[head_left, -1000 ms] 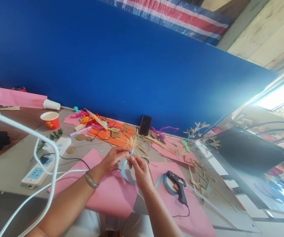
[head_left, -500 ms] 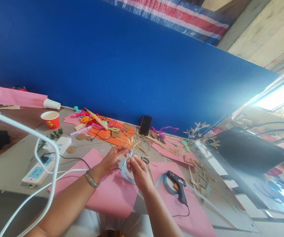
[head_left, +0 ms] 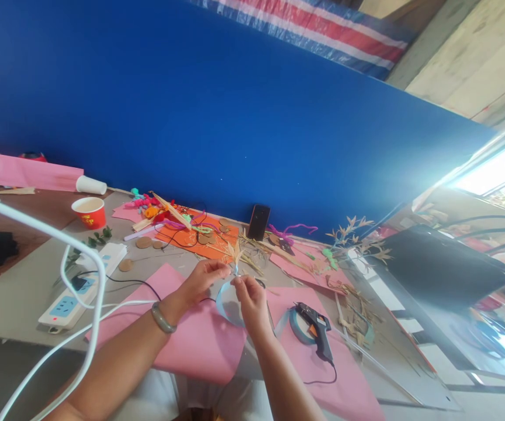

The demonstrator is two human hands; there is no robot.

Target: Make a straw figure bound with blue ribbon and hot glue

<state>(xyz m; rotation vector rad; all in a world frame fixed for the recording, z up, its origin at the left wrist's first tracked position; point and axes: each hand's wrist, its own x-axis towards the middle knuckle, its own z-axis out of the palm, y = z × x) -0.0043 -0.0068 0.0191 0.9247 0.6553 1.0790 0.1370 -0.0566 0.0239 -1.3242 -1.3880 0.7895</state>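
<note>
Blue panelling (head_left: 217, 117) backs the worktop (head_left: 20, 298). Above it, a dried sprig (head_left: 235, 252) points upward, pale-blue ribbon (head_left: 223, 307) around its stem. The right hand (head_left: 252, 301) pinches the stem's base; the left hand (head_left: 200, 282) curls beside it, fingertips together, its grip unclear. Both forearms converge. Rightward, a glue gun (head_left: 318, 331) lies over pink paper (head_left: 344, 383).

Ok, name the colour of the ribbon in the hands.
The ribbon is light blue, seen best in the head view.
</note>
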